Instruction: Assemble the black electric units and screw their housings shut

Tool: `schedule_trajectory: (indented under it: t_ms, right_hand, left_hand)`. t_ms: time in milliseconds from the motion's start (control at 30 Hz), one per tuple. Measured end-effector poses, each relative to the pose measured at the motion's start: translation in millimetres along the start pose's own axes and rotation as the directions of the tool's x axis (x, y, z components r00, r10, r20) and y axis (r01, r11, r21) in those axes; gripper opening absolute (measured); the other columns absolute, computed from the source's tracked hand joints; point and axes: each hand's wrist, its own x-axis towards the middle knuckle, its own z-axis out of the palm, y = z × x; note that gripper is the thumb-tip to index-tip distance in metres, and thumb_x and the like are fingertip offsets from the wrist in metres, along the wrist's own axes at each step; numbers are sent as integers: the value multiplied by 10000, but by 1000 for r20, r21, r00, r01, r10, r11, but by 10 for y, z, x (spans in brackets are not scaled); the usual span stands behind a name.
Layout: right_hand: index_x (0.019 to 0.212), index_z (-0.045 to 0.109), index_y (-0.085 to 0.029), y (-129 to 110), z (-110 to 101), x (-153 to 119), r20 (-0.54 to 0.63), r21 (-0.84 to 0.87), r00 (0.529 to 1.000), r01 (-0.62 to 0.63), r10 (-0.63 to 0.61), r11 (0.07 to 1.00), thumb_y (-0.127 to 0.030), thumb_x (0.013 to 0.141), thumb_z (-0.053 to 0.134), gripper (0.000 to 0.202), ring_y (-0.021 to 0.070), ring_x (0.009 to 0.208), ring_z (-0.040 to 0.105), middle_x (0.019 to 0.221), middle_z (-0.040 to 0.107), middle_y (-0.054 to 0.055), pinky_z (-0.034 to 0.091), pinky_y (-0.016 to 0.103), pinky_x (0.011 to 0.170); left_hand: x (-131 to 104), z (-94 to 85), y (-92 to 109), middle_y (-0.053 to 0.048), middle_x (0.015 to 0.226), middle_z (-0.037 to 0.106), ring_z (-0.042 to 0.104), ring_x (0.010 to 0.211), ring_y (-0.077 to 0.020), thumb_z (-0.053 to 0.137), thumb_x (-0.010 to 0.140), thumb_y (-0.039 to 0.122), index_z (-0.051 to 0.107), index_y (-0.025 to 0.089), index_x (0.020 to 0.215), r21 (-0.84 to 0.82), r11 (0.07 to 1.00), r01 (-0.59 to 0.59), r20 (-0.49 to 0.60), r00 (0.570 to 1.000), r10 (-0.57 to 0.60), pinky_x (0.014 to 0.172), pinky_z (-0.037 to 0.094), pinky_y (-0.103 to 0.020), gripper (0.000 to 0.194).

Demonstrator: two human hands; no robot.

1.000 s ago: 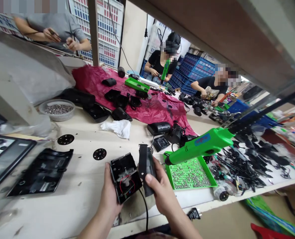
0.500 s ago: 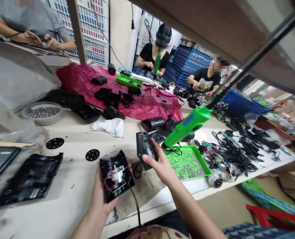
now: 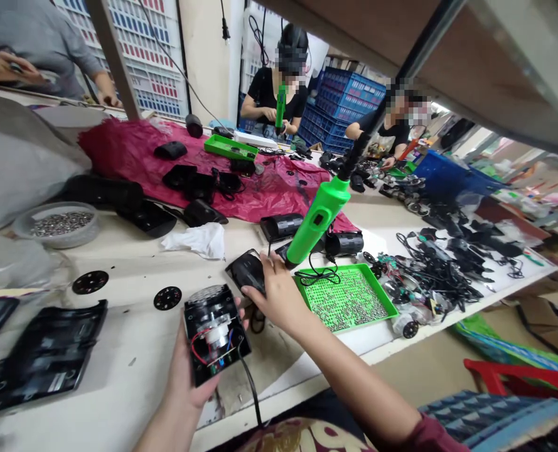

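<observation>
My left hand (image 3: 184, 370) is closed around an open black plastic housing (image 3: 198, 370), holding it tilted above the bench. Inside the housing sit a small white motor (image 3: 217, 334) and red and blue wires; a clear round grille is at its top and a black cable hangs from it. My right hand (image 3: 279, 292) grips the right end of a black plastic cover (image 3: 247, 270), thumb on the near side; its far fingers are partly hidden. Close to those fingers is the lower end of a hanging green electric screwdriver (image 3: 319, 220). Its bit is hidden.
A green tray (image 3: 349, 298) of screws is right of my hand. Left are a black shell (image 3: 43, 351), perforated discs (image 3: 167, 298) and a screw tub (image 3: 57, 226). Black parts lie on pink plastic sheeting (image 3: 260, 194); cables and parts (image 3: 443, 263) heap right. Co-workers sit opposite.
The black cover in my right hand has tipped over and come down to the left. The screwdriver now hangs more upright and further left in view. My left hand still holds the housing.
</observation>
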Motion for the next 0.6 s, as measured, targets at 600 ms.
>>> schedule_trajectory:
  t_ms: [600]
  right_hand:
    - [1319, 422, -223, -178, -90, -917, 191, 561, 979, -46, -75, 827, -338, 850, 669, 542, 246, 1085, 594, 1234, 601, 94, 495, 445, 928]
  left_hand:
    - [44, -18, -39, -127, 966, 767, 676, 1061, -288, 261, 969, 545, 705, 127, 1126, 83, 997, 6, 34, 999, -8, 1012, 458, -475, 630]
